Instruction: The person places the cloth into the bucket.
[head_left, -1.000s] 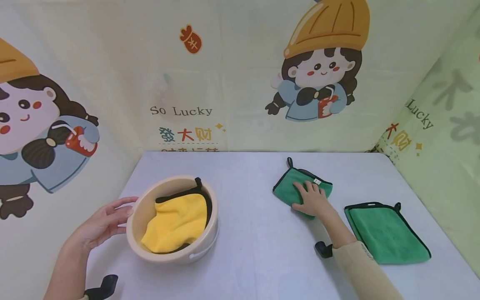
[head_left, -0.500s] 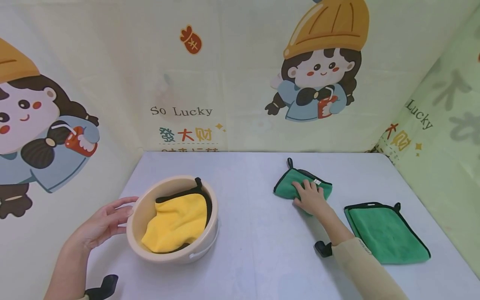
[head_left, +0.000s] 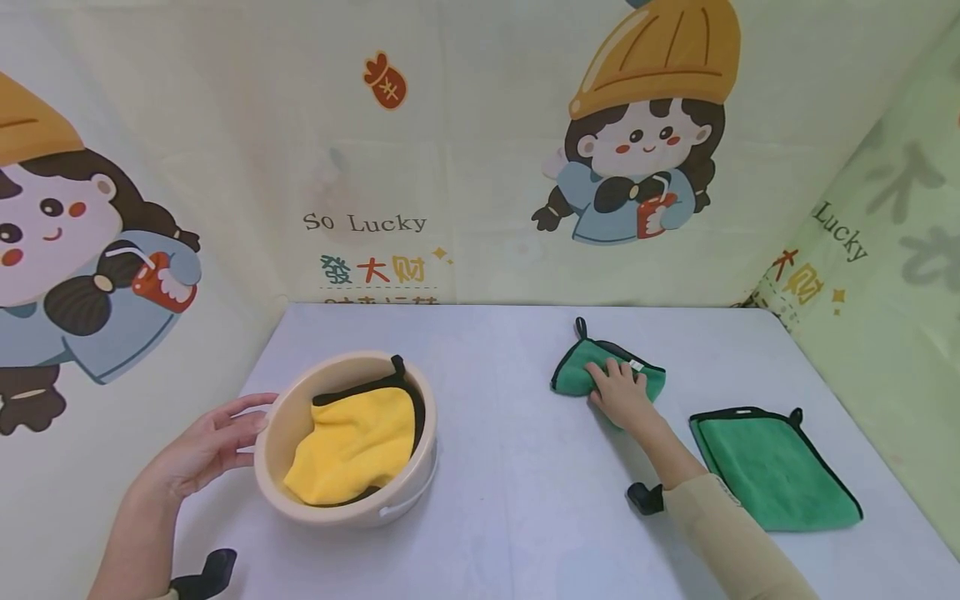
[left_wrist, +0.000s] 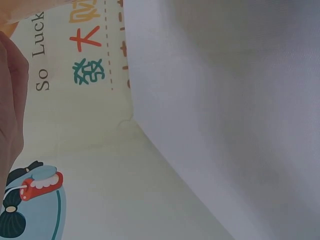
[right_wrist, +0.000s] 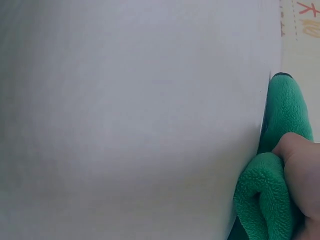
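Note:
In the head view a beige bucket (head_left: 295,421) stands at the left of the table, a yellow cloth (head_left: 360,442) with black trim inside it. My left hand (head_left: 213,446) touches the bucket's left side near the rim, fingers extended; the left wrist view shows only a part of this hand at its edge. Right of the middle, my right hand (head_left: 624,400) grips a green towel (head_left: 573,377) with black edging and a loop. The right wrist view shows the green towel (right_wrist: 262,187) bunched in a thick fold under the thumb, low over the table.
A second green towel (head_left: 780,471), folded flat with black edging, lies to the right of my right forearm. The white table (head_left: 480,500) ends at the back against a printed cloth backdrop (head_left: 487,167), which also rises along both sides.
My right fingers have drawn together, and the near part of the green towel has gathered up into the hand. The left hand and the bucket have stayed put.

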